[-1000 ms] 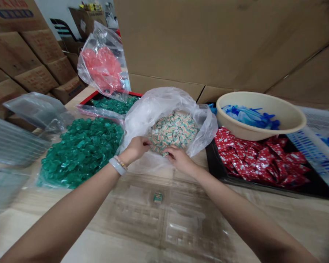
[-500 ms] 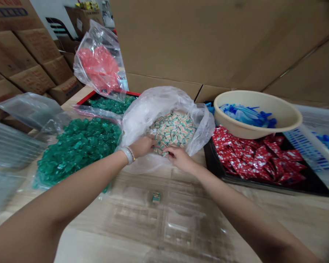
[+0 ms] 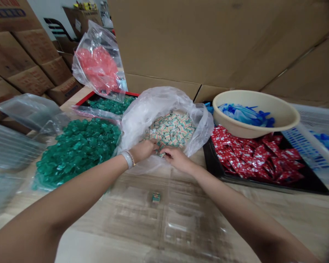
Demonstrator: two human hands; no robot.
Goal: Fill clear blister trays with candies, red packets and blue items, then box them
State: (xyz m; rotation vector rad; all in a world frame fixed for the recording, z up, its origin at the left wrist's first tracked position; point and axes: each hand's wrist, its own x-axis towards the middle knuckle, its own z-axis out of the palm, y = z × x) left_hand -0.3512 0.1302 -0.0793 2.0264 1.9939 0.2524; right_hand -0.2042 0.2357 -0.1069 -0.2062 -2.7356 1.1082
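A whitish plastic bag [image 3: 138,117] stands open on the table, filled with small striped pieces [image 3: 172,128] in green, orange and white that look like wrapped sweets. At its near edge, my left hand [image 3: 144,150] has its fingers curled and pressed together; what they hold is hidden. My right hand [image 3: 178,159] pinches at a small striped piece beside the left fingertips, with the thumb and forefinger closed. Nearer to me, a small stack of striped pieces [image 3: 156,197] lies on a clear plastic sheet or tray [image 3: 181,223].
Left of the bag lies a heap of green wrapped packets [image 3: 79,149]; behind it is a red-rimmed tray [image 3: 84,98]. A bag of pink packets [image 3: 98,69] stands farther back. At right, a beige basin [image 3: 285,113] holds blue packets above a black tray [image 3: 216,164] of red packets.
Both hands have drawn slightly nearer to me, from the pieces to the bag's near edge. My left hand has shifted a little right, towards the right one.
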